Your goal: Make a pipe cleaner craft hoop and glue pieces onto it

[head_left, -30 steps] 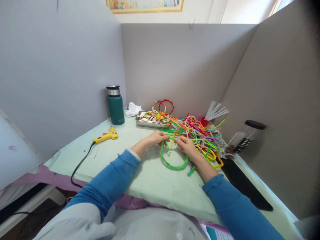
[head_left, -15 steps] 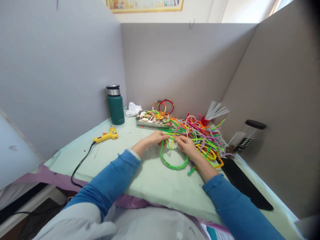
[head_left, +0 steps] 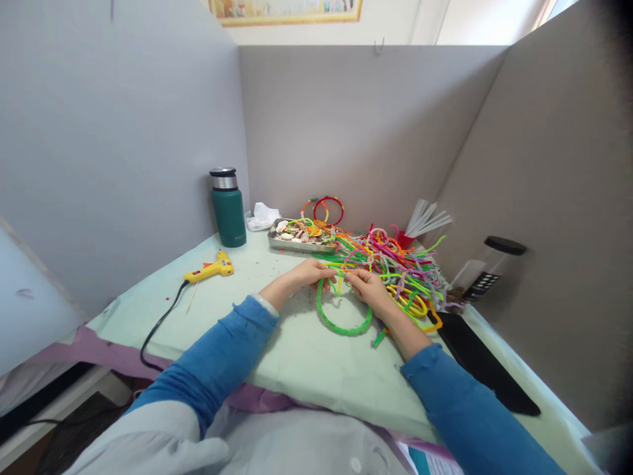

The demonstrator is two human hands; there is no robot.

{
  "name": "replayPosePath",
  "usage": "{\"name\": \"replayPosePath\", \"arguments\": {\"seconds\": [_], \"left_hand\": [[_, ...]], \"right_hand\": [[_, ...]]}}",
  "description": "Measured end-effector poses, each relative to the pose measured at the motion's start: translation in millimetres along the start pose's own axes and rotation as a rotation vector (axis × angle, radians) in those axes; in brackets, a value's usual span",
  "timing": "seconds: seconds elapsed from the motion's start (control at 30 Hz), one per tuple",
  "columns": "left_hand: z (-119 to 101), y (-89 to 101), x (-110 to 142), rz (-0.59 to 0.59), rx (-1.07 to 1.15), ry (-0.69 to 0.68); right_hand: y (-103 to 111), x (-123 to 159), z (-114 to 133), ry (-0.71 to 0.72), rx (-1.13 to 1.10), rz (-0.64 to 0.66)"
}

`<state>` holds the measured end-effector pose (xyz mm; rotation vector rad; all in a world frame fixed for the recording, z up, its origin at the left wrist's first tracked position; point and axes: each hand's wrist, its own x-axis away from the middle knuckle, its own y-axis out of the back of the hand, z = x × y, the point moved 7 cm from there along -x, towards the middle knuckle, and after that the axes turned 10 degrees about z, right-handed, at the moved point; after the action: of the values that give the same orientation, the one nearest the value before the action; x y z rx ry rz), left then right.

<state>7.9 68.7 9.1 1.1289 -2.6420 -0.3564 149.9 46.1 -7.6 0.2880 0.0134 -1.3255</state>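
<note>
A bright green ring of fuzzy pipe cleaner hangs in a loop between my two hands, just above the table. My left hand pinches its upper left part, with a loose green end dangling by the fingers. The upper right part is pinched by my right hand, its fingertips close to those of the left. Right behind my hands lies a tangled heap of coloured pipe cleaners. What exactly sits between the fingertips is too small to make out.
To the left lies a yellow glue gun with a black cord; a green bottle stands behind it. A metal tray holds shell-like pieces. Finished-looking rings lean behind it. At right are a black flat object and a clear container.
Almost nothing differs. My fingers have shifted very slightly at the top of the green ring, and the loose end has moved a little.
</note>
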Motion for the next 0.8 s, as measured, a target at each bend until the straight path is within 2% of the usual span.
{"name": "replayPosePath", "arguments": {"seconds": [0.3, 0.67, 0.8], "left_hand": [[2.0, -4.7, 0.1, 0.026, 0.131, 0.058], [3.1, -1.5, -2.0, -0.029, 0.084, 0.067], [1.2, 4.4, -1.3, -0.097, 0.067, 0.012]], "right_hand": [[-0.1, 0.8, 2.0, 0.03, 0.012, 0.002], [-0.2, 0.9, 2.7, 0.011, 0.008, -0.006], [0.4, 0.8, 2.5, 0.005, 0.014, -0.016]]}}
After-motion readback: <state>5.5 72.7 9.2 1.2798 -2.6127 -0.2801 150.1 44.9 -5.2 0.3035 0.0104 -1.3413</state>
